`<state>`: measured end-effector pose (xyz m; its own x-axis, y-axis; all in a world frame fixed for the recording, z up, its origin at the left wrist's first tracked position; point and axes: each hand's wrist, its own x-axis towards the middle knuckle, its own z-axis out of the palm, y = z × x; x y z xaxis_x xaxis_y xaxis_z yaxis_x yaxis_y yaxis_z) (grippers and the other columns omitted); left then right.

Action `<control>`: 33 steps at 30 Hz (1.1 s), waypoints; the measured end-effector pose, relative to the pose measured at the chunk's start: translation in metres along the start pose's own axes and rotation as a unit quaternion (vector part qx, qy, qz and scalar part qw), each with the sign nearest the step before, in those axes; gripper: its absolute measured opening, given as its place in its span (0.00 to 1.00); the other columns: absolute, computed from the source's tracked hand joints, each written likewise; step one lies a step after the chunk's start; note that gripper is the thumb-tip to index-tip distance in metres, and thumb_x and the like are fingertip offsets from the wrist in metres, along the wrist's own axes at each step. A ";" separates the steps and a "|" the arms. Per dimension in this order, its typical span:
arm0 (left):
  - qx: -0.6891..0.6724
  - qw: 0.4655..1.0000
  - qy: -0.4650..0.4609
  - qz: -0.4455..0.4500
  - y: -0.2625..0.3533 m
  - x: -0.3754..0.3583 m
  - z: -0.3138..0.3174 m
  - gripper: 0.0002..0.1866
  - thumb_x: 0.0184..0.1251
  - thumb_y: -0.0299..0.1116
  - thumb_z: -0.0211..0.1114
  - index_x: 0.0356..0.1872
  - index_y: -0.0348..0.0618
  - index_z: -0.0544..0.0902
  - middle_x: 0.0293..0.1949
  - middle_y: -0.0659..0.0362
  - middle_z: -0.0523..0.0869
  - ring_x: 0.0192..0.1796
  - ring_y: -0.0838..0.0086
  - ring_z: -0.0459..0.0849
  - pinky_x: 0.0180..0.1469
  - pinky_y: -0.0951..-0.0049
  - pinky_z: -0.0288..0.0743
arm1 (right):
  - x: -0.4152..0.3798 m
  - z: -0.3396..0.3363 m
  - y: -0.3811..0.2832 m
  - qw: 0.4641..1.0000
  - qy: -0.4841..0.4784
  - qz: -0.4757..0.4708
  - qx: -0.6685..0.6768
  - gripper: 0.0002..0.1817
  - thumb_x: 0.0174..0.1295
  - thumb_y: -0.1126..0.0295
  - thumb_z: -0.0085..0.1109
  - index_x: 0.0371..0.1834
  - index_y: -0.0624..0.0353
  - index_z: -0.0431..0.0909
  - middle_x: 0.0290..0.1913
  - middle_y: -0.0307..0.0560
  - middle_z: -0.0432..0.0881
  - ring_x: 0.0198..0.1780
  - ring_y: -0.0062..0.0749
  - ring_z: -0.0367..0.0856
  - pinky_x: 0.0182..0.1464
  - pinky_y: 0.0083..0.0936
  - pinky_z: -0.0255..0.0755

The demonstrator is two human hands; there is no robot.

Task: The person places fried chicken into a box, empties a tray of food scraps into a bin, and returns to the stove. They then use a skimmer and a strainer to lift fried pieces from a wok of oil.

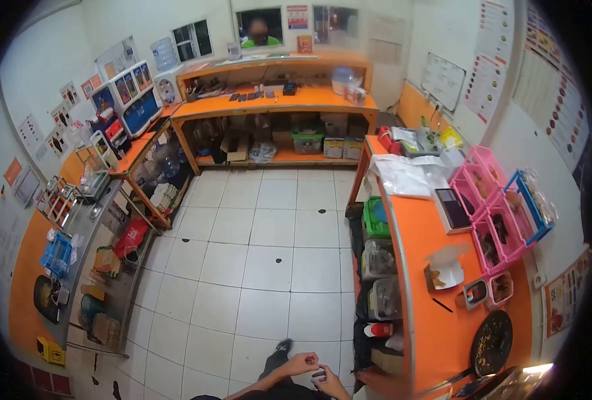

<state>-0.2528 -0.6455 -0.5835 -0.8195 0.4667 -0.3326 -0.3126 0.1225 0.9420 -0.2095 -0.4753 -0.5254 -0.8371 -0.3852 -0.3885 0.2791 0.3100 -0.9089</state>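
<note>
At the bottom of the head view my two hands come together in front of my body, above the tiled floor. My left hand is closed, its fingers curled in with the thumb side up. My right hand sits just below and to the right, also closed, around something small and dark that I cannot make out. One dark shoe shows beyond my left hand. To the right, the orange counter holds an open paper food box, a black pan and a small metal container.
Pink plastic racks and a white plastic bag stand further along the right counter. A metal-topped table lines the left. At the back is an orange service desk, with a person beyond the window.
</note>
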 end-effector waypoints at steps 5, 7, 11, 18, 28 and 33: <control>-0.059 0.998 -0.005 -0.019 -0.004 -0.003 -0.067 0.07 0.55 0.31 0.62 0.30 0.41 0.73 0.25 0.67 0.74 0.30 0.85 0.71 0.37 0.83 0.67 | 0.054 0.051 0.009 1.000 -0.016 -0.007 0.006 0.21 0.56 0.73 0.55 0.53 0.61 0.64 0.39 0.49 0.75 0.32 0.32 0.75 0.34 0.26 0.72; -0.076 0.996 -0.018 -0.035 -0.009 -0.004 -0.085 0.07 0.55 0.31 0.62 0.30 0.41 0.73 0.24 0.67 0.74 0.30 0.85 0.71 0.37 0.82 0.68 | 0.064 0.068 0.001 1.000 0.000 -0.005 0.008 0.15 0.58 0.74 0.53 0.48 0.64 0.68 0.37 0.52 0.76 0.31 0.36 0.76 0.33 0.27 0.72; -0.052 0.997 -0.031 -0.038 -0.015 0.000 -0.103 0.07 0.54 0.31 0.62 0.29 0.41 0.73 0.25 0.66 0.75 0.30 0.84 0.71 0.38 0.80 0.68 | 0.089 0.070 0.017 0.995 -0.039 0.047 -0.080 0.23 0.53 0.64 0.58 0.51 0.60 0.69 0.37 0.50 0.80 0.38 0.33 0.80 0.41 0.26 0.72; -0.009 0.997 -0.073 0.009 -0.011 0.027 -0.103 0.07 0.55 0.31 0.61 0.30 0.40 0.74 0.25 0.64 0.76 0.30 0.82 0.73 0.34 0.78 0.69 | 0.081 0.065 -0.004 0.993 0.091 0.064 -0.049 0.19 0.54 0.69 0.54 0.49 0.65 0.70 0.34 0.52 0.79 0.33 0.35 0.79 0.38 0.29 0.73; 0.057 0.960 -0.263 0.081 0.021 0.036 -0.071 0.12 0.49 0.36 0.66 0.25 0.41 0.73 0.21 0.66 0.74 0.28 0.84 0.70 0.31 0.80 0.66 | 0.040 0.123 0.006 0.882 0.380 0.044 0.275 0.14 0.57 0.66 0.52 0.44 0.58 0.66 0.36 0.47 0.73 0.35 0.32 0.73 0.37 0.26 0.69; 0.022 0.964 -0.256 0.067 0.026 -0.003 -0.063 0.10 0.50 0.34 0.66 0.27 0.41 0.74 0.23 0.67 0.75 0.27 0.85 0.70 0.30 0.81 0.66 | 0.021 0.150 -0.013 0.872 0.441 0.005 0.212 0.17 0.54 0.76 0.57 0.44 0.65 0.63 0.37 0.49 0.75 0.30 0.26 0.77 0.29 0.20 0.73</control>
<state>-0.2887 -0.6985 -0.5613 -0.5027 0.8511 -0.1515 -0.1903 0.0620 0.9798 -0.1602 -0.6179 -0.5445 -0.8177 0.4922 -0.2985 0.2803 -0.1123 -0.9533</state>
